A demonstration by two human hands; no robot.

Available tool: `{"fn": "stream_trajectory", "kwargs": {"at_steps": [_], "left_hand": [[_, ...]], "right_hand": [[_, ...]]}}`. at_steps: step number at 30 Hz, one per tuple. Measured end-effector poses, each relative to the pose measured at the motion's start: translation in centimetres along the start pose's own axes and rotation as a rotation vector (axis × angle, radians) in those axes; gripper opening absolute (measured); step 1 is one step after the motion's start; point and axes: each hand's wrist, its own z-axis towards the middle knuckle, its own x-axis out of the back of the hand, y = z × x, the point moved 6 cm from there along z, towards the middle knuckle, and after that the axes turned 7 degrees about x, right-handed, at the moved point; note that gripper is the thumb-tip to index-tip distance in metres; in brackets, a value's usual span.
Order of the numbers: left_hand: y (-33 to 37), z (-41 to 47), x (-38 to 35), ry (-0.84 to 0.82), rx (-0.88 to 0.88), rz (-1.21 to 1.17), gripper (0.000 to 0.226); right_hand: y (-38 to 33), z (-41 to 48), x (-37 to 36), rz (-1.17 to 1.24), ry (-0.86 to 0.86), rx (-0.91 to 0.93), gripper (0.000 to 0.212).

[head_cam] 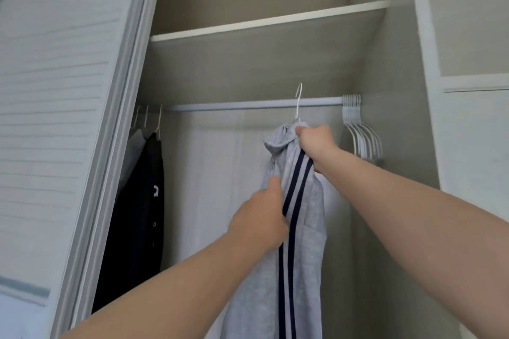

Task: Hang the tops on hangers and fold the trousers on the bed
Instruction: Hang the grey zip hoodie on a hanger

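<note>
Grey top (303, 228) gripped by left hand (259, 217) and right hand (316, 143), hanger hook (298, 102) at a bare stretch of rail (234, 105).

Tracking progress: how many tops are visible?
3: black top and grey top hang at the rail's left; striped grey top gripped by left hand and right hand. Others may be hidden.

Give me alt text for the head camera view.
A right hand and left hand hold a grey, navy-striped zip top on a white hanger up by a wardrobe rail. Other tops hang at its left end, empty hangers at its right.
</note>
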Motion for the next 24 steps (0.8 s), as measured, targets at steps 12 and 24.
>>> {"fn": "stream_trajectory", "kwargs": {"at_steps": [12, 24], "left_hand": [[-6.0, 11.9, -1.6, 0.123, 0.033, 0.142, 0.024], [-10.1, 10.6, -1.5, 0.153, 0.067, 0.100, 0.034]], "right_hand": [[4.5, 13.0, -8.3, 0.042, 0.002, -0.016, 0.029], [5.8, 11.1, -12.6, 0.058, -0.151, -0.091, 0.032]]}}
